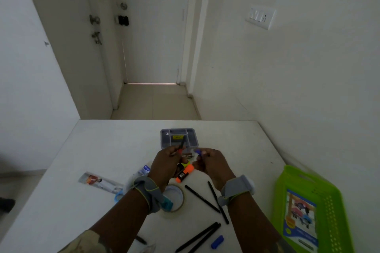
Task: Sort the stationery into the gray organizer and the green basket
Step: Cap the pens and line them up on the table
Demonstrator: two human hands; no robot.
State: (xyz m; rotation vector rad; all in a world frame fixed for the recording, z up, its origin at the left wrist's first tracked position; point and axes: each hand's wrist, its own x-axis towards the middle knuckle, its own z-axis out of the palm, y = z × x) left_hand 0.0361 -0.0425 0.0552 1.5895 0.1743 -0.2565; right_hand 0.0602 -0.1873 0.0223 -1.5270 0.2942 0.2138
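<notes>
Above the table's middle, the left hand (166, 162) pinches a dark pen (181, 144) aimed at the gray organizer (179, 137) near the far edge, so it should drop tip-first into a slot, while the right hand (211, 163) grips a purple-tipped item (198, 152), and the green basket (312, 209) waits at the right edge.

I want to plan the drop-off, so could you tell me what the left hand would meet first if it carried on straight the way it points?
Probably the gray organizer: the left hand points away across the table, and the dark pen it holds already overlaps the organizer's near edge, though depth is unclear.
</notes>
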